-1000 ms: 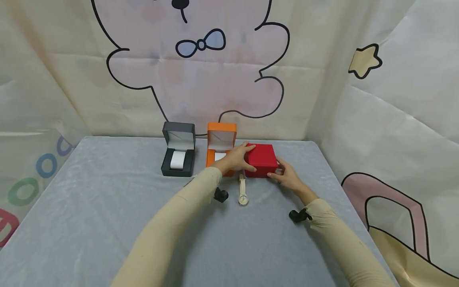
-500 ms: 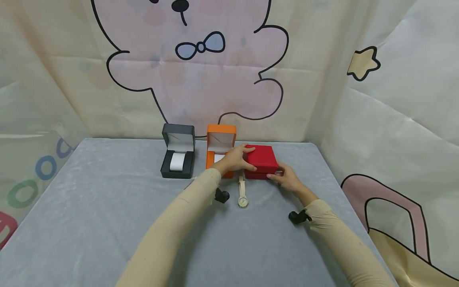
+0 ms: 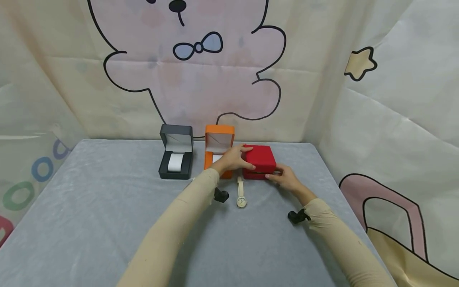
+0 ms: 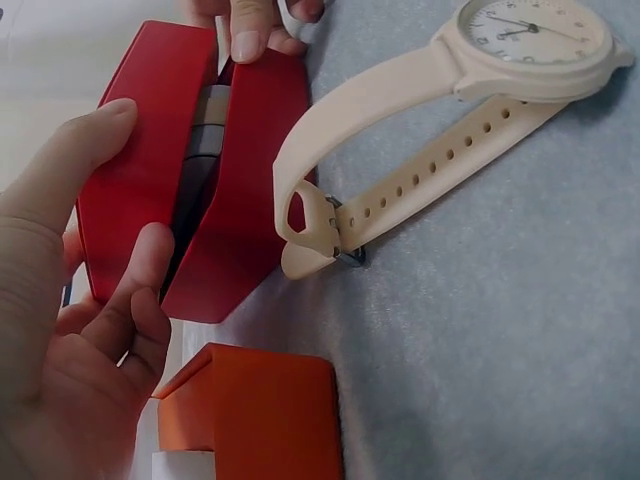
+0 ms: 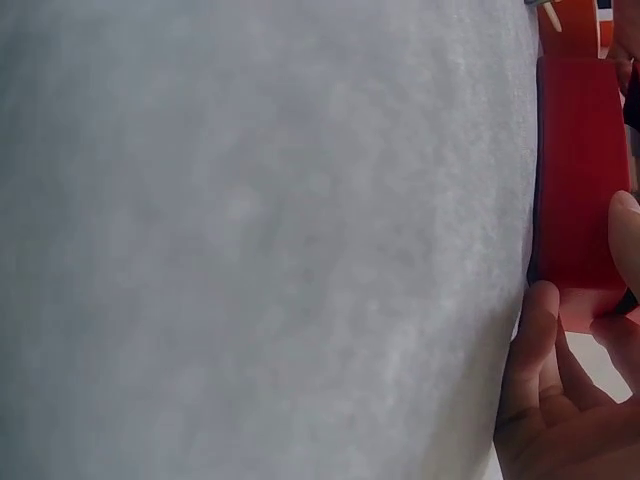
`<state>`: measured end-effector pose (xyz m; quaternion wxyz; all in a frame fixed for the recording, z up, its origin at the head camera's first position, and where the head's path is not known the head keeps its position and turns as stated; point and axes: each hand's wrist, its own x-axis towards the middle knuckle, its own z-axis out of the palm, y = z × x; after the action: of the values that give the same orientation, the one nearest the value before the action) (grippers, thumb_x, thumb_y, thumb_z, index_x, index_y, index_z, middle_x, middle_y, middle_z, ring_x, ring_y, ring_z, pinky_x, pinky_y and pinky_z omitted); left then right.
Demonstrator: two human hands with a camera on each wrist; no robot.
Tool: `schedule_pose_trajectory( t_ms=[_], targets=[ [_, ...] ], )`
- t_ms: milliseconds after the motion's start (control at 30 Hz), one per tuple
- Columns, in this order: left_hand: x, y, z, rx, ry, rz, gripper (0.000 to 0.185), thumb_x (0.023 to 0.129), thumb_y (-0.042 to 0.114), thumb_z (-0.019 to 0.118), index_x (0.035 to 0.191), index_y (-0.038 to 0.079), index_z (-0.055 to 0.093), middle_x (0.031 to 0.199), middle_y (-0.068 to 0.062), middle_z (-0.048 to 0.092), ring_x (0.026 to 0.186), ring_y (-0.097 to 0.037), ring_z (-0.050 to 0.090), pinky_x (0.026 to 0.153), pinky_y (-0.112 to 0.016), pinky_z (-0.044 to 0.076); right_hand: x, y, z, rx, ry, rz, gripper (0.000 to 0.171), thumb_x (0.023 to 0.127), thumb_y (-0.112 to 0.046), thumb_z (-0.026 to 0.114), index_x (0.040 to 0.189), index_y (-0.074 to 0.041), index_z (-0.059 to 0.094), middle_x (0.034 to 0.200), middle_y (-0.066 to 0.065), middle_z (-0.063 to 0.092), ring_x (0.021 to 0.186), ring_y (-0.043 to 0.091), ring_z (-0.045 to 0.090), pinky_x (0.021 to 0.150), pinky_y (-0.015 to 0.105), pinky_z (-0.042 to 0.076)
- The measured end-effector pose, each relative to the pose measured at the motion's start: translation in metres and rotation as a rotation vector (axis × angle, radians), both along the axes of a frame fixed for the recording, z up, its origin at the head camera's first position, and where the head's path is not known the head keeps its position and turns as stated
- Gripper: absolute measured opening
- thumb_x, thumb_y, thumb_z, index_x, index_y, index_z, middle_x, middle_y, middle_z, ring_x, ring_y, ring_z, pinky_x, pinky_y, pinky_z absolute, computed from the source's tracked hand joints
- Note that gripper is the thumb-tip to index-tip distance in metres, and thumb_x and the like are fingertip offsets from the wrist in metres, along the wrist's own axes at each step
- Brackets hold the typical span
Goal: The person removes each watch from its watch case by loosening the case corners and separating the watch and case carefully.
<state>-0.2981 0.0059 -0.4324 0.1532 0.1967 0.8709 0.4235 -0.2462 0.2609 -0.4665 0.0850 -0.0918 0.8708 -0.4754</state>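
My left hand grips the red watch box from its left side, thumb on the lid and fingers curled at the seam, where the lid stands slightly ajar. My right hand pinches the box's near right corner. The box sits on the grey counter, just beside the open orange box, with a cream wristwatch lying just in front.
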Motion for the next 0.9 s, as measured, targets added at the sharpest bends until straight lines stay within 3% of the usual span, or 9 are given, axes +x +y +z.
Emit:
schedule_pose_trajectory(
  t_ms=[200, 700, 800, 900],
  targets=[
    [-0.002, 0.000, -0.002, 0.037, -0.003, 0.006, 0.082, 0.082, 0.038, 0.083, 0.154, 0.029, 0.045, 0.167, -0.009, 0.028, 0.149, -0.034, 0.032, 0.113, -0.054, 0.043, -0.002, 0.001, 0.000, 0.039, -0.004, 0.008, 0.046, 0.093, -0.011, 0.073, 0.133, 0.007, 0.059, 0.124, 0.030, 0.065, 0.072, 0.014, 0.063, 0.058, 0.027, 0.052],
    [-0.008, 0.002, -0.011, 0.259, -0.068, 0.097, 0.069, 0.082, 0.039, 0.083, 0.145, 0.027, 0.057, 0.163, -0.009, 0.036, 0.148, -0.029, 0.034, 0.117, -0.052, 0.038, -0.004, -0.003, 0.006, 0.109, -0.028, 0.022, 0.049, 0.095, -0.014, 0.071, 0.137, 0.006, 0.056, 0.131, 0.030, 0.063, 0.087, 0.027, 0.070, 0.063, 0.029, 0.056],
    [-0.009, 0.002, -0.013, 0.295, -0.095, 0.125, 0.066, 0.083, 0.042, 0.081, 0.144, 0.028, 0.058, 0.156, -0.006, 0.045, 0.127, -0.034, 0.056, 0.110, -0.048, 0.044, -0.004, -0.003, 0.006, 0.109, -0.021, 0.034, 0.050, 0.095, -0.014, 0.070, 0.138, 0.007, 0.055, 0.133, 0.031, 0.061, 0.090, 0.030, 0.070, 0.064, 0.029, 0.056],
    [-0.008, 0.005, -0.013, 0.316, -0.125, 0.150, 0.067, 0.084, 0.047, 0.080, 0.144, 0.029, 0.058, 0.134, -0.006, 0.061, 0.096, -0.038, 0.067, 0.100, -0.044, 0.047, -0.004, -0.002, 0.006, 0.115, -0.013, 0.037, 0.051, 0.096, -0.012, 0.069, 0.139, 0.009, 0.053, 0.134, 0.033, 0.060, 0.091, 0.032, 0.071, 0.063, 0.029, 0.056]
  ],
)
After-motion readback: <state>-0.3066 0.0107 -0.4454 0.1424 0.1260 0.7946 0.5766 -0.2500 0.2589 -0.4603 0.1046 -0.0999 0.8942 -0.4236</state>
